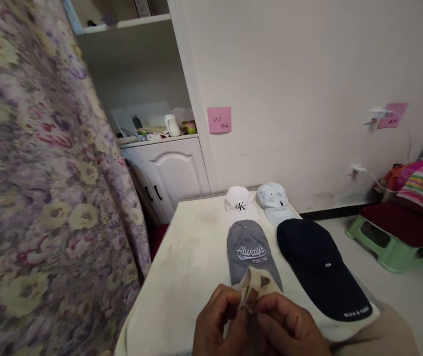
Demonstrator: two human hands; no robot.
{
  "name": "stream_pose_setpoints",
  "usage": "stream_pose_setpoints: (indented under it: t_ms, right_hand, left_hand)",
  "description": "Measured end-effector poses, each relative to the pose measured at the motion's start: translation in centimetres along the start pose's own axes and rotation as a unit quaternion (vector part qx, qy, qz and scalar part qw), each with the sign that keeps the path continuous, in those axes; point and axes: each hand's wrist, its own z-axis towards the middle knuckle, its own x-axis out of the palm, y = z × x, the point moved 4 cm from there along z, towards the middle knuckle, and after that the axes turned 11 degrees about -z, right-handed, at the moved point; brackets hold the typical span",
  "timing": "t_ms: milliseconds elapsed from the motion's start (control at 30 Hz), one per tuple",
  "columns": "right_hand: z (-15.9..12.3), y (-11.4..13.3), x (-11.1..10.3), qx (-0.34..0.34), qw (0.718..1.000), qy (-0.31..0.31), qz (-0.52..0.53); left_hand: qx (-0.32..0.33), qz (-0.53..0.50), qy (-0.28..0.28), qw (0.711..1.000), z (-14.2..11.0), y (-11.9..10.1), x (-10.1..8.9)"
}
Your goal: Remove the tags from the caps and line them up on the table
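Observation:
Low in the head view, my left hand [216, 324] and my right hand [291, 326] are closed, with fingertips pinching a beige cap [255, 276] by its strap. A small brownish metal buckle [251, 297] shows between the fingers; most of the cap is hidden by my hands. Just beyond lies a grey cap [246, 237] with "Always" lettering, its brim partly covered by the beige one. To the right rests a navy cap [318, 262] with a long brim. Farther back are a white cap [238, 198] with CK letters and a pale blue cap [271, 197].
The caps lie on a cream-covered table [185, 257] against the wall. A floral curtain [55, 198] hangs at left, beside a white cabinet [176, 168] holding a white jug [172, 125]. A green stool [393, 254] with a dark red top stands at right.

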Motion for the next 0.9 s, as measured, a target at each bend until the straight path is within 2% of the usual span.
stream_pose_setpoints:
  t_ms: [133,300,400,467,533,633,700,800,900]
  right_hand:
    - [-0.1,0.6,0.1,-0.022,0.999,-0.028,0.002]
    - [0.1,0.8,0.3,-0.008,1.0,-0.027,0.013]
    - [0.2,0.3,0.4,0.01,0.998,-0.025,0.058]
    - [0.1,0.2,0.4,0.011,0.996,-0.041,0.077]
    - [-0.1,0.2,0.4,0.003,0.996,-0.062,0.069]
    - [-0.5,0.2,0.5,-0.02,0.994,-0.1,0.032]
    - [-0.6,0.0,0.6,-0.032,0.992,-0.124,0.011]
    - [-0.5,-0.4,0.7,-0.04,0.989,-0.144,0.001]
    - [-0.3,-0.2,0.5,-0.037,0.99,-0.138,-0.015]
  left_hand:
    - [-0.009,0.008,-0.014,1.0,-0.1,0.9,0.5]
    - [0.096,0.126,-0.038,0.987,-0.8,-1.1,1.3]
    - [0.104,0.155,-0.053,0.981,-1.1,-1.5,1.5]
    - [0.083,0.151,-0.049,0.984,-1.1,-1.4,1.4]
    - [0.041,0.126,-0.021,0.991,-0.9,-1.0,1.3]
    - [-0.051,0.029,0.022,0.998,-0.5,0.1,1.1]
    - [-0.091,-0.035,0.023,0.995,-0.4,0.8,1.0]
    - [-0.109,-0.079,0.006,0.991,-0.3,1.3,1.2]
    - [-0.114,-0.102,-0.005,0.988,-0.4,1.3,1.3]
